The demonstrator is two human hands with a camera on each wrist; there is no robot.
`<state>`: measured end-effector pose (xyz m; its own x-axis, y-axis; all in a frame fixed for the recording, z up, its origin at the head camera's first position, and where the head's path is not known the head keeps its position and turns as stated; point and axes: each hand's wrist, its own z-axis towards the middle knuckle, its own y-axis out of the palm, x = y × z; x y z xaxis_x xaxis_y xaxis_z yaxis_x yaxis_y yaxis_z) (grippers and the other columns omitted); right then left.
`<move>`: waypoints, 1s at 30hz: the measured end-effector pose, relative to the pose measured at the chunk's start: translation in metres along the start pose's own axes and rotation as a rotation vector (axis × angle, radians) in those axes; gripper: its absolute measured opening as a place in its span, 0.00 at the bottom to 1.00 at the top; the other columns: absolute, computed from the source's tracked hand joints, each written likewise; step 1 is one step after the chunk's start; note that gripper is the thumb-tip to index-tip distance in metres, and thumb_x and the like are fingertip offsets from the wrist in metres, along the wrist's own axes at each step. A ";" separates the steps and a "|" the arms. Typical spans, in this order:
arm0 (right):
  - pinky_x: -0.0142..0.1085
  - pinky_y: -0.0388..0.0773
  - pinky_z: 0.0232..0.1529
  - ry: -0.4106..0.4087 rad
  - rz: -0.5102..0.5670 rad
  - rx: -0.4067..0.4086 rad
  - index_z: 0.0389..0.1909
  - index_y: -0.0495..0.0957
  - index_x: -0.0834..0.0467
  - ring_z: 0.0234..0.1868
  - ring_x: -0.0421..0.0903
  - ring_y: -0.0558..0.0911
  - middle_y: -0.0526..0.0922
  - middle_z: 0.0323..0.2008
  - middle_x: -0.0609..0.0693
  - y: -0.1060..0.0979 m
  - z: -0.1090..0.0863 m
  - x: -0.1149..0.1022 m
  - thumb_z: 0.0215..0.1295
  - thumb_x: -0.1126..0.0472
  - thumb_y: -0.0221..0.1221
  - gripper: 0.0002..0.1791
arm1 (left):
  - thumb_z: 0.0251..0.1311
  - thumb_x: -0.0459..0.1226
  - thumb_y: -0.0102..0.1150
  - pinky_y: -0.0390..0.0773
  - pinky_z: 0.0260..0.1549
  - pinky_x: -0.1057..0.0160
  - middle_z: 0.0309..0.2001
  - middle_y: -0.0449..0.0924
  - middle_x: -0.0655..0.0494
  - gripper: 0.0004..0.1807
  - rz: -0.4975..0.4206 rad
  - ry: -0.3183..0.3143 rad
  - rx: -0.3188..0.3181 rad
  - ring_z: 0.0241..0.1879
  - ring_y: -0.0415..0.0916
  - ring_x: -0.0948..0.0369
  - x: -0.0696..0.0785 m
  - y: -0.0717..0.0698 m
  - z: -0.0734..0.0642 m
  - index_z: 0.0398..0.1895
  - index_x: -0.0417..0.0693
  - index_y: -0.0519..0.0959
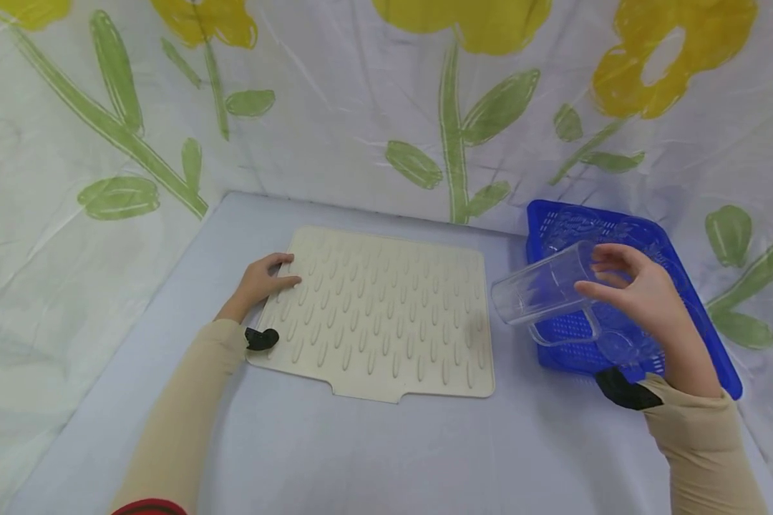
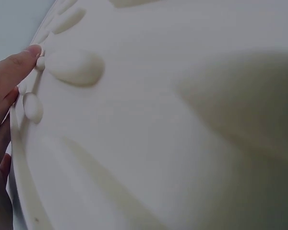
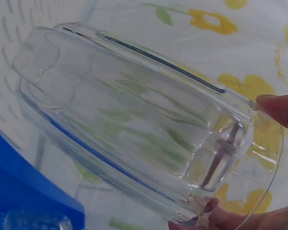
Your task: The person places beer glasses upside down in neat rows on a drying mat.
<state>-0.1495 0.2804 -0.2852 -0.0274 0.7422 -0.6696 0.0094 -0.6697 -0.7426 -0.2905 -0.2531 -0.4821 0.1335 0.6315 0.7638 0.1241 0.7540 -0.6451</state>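
- Progress, prob. early: 1 clear cup (image 1: 541,286) in the air, not yet set down; no glassware on beige mat (image 1: 380,315).
- Left, as far as I can judge: that cup, + clear glassware (image 1: 573,225) sitting in blue basket (image 1: 536,222); exact no. of pcs can't be told.
- R hand (image 1: 640,290): grip pinches cup by rim end, thumb one side, fingers other. Cup tilted well over, base twd mat, partly over basket's L rim.
- L hand (image 1: 264,282): grip relaxed, fingertips touching mat's L edge, not clasping anything AFAICT.
- Edges: cup base near mat's R edge in head view; height above tabletop (image 1: 335,458) unclear. Basket's L wall is the nearest snag, esp. for cup's handle.
- Room: narrow bare strip btwn mat & basket, wide one in front of mat; flowered sheet (image 1: 335,143) limits the back.
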 end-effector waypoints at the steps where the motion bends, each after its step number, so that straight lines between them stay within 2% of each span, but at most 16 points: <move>1: 0.23 0.68 0.41 0.002 -0.008 -0.015 0.64 0.54 0.64 0.49 0.42 0.68 0.63 0.56 0.61 0.002 0.001 -0.001 0.57 0.54 0.60 0.38 | 0.49 0.46 0.64 0.50 0.59 0.53 0.59 0.65 0.43 0.32 -0.004 0.001 0.003 0.62 0.53 0.48 -0.001 0.000 0.000 0.56 0.40 0.69; 4: 0.43 0.68 0.48 -0.010 -0.003 -0.053 0.64 0.54 0.65 0.52 0.55 0.66 0.63 0.56 0.64 0.010 0.005 -0.001 0.58 0.53 0.59 0.39 | 0.49 0.46 0.64 0.50 0.59 0.53 0.59 0.64 0.43 0.32 -0.016 0.000 0.008 0.62 0.52 0.48 -0.002 -0.001 -0.001 0.56 0.40 0.69; 5: 0.49 0.66 0.48 -0.012 -0.001 -0.057 0.63 0.54 0.65 0.53 0.57 0.65 0.63 0.56 0.64 0.013 0.006 -0.002 0.58 0.52 0.59 0.39 | 0.49 0.46 0.64 0.50 0.59 0.53 0.59 0.64 0.43 0.32 -0.022 -0.001 0.007 0.62 0.52 0.48 -0.002 -0.001 -0.001 0.56 0.40 0.69; 8: 0.58 0.63 0.46 -0.035 0.031 -0.056 0.62 0.54 0.67 0.52 0.59 0.65 0.63 0.54 0.66 0.023 0.008 -0.004 0.57 0.52 0.60 0.38 | 0.49 0.46 0.64 0.50 0.59 0.53 0.59 0.64 0.43 0.32 -0.036 0.000 -0.001 0.62 0.52 0.48 -0.002 -0.001 -0.002 0.57 0.40 0.69; 9: 0.56 0.64 0.45 -0.042 0.034 -0.050 0.62 0.54 0.67 0.51 0.58 0.65 0.63 0.54 0.65 0.027 0.009 -0.004 0.57 0.52 0.60 0.39 | 0.49 0.46 0.65 0.50 0.59 0.53 0.59 0.64 0.43 0.33 -0.042 0.000 -0.003 0.62 0.52 0.48 -0.002 -0.001 -0.002 0.57 0.40 0.69; 11: 0.47 0.67 0.47 -0.057 0.054 -0.052 0.64 0.52 0.66 0.51 0.54 0.65 0.63 0.53 0.63 0.033 0.010 -0.004 0.57 0.54 0.60 0.40 | 0.49 0.46 0.65 0.50 0.59 0.53 0.59 0.64 0.44 0.33 -0.048 0.004 -0.002 0.62 0.52 0.48 -0.002 0.000 -0.002 0.57 0.40 0.69; 13: 0.35 0.69 0.46 -0.084 0.066 -0.052 0.66 0.51 0.64 0.49 0.51 0.66 0.62 0.52 0.62 0.039 0.012 -0.004 0.57 0.55 0.60 0.40 | 0.48 0.46 0.65 0.50 0.59 0.53 0.59 0.64 0.44 0.33 -0.052 0.006 0.000 0.62 0.52 0.48 -0.002 0.001 -0.002 0.57 0.40 0.69; 16: 0.19 0.67 0.41 -0.144 0.107 -0.035 0.66 0.53 0.63 0.47 0.46 0.66 0.62 0.50 0.61 0.049 0.015 -0.001 0.57 0.60 0.60 0.38 | 0.48 0.46 0.65 0.51 0.59 0.53 0.59 0.65 0.43 0.33 -0.052 0.012 0.006 0.62 0.53 0.48 -0.002 0.001 -0.002 0.56 0.40 0.69; 20: 0.18 0.67 0.41 -0.193 0.163 0.022 0.61 0.59 0.68 0.44 0.44 0.67 0.62 0.48 0.61 0.064 0.017 0.001 0.56 0.63 0.61 0.33 | 0.48 0.45 0.65 0.53 0.58 0.54 0.58 0.65 0.44 0.32 -0.048 0.033 0.021 0.61 0.54 0.49 -0.005 0.000 0.001 0.56 0.40 0.70; 30: 0.20 0.68 0.37 -0.161 0.222 0.104 0.59 0.61 0.67 0.44 0.47 0.67 0.63 0.50 0.59 0.100 0.016 -0.001 0.54 0.64 0.62 0.32 | 0.47 0.46 0.66 0.54 0.58 0.55 0.58 0.66 0.45 0.32 -0.020 0.033 0.027 0.61 0.56 0.50 -0.008 0.002 0.003 0.55 0.42 0.71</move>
<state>-0.1645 0.2124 -0.3590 -0.1944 0.5690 -0.7990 -0.0692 -0.8205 -0.5675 -0.2943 -0.2567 -0.4895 0.1637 0.6104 0.7750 0.1001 0.7713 -0.6286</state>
